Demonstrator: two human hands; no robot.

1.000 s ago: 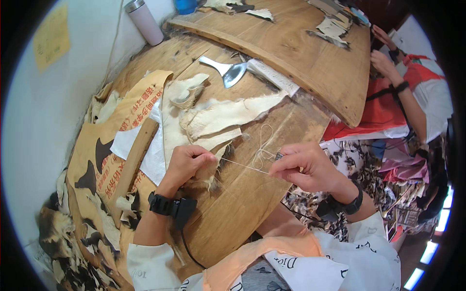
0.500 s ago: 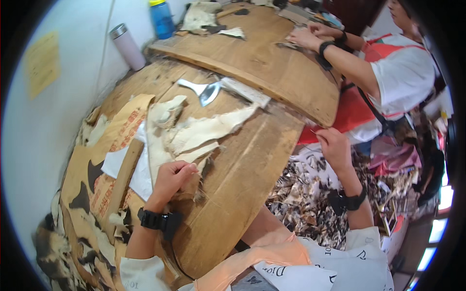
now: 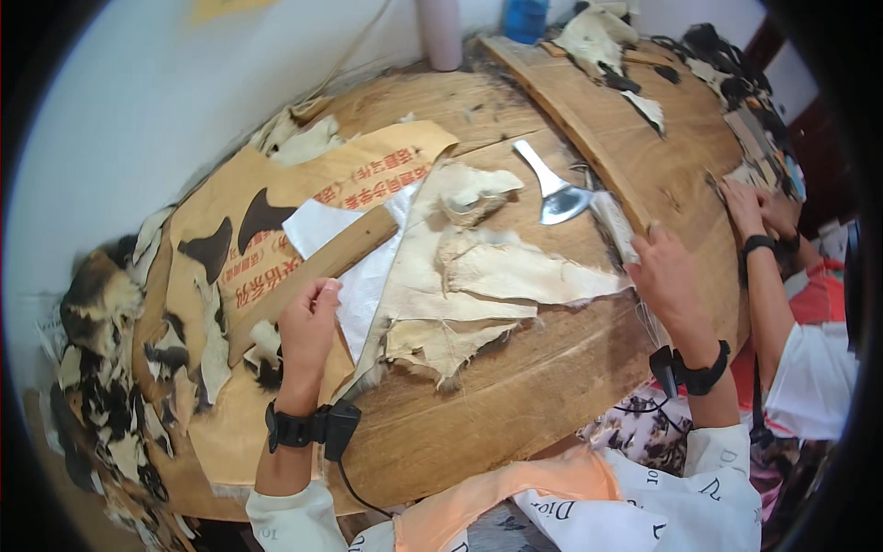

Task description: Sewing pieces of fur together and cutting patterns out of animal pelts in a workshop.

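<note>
As ragged cream hide pieces are lying on the brown wooden table, some edges are meeting, others gaping.
Left hand and right hand are curling, contents of either grip unclear.

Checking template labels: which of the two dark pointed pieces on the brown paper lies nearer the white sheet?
The right-hand piece in the picture: it sits close by the white sheet's left corner. The left-hand piece lies farther off.
</note>
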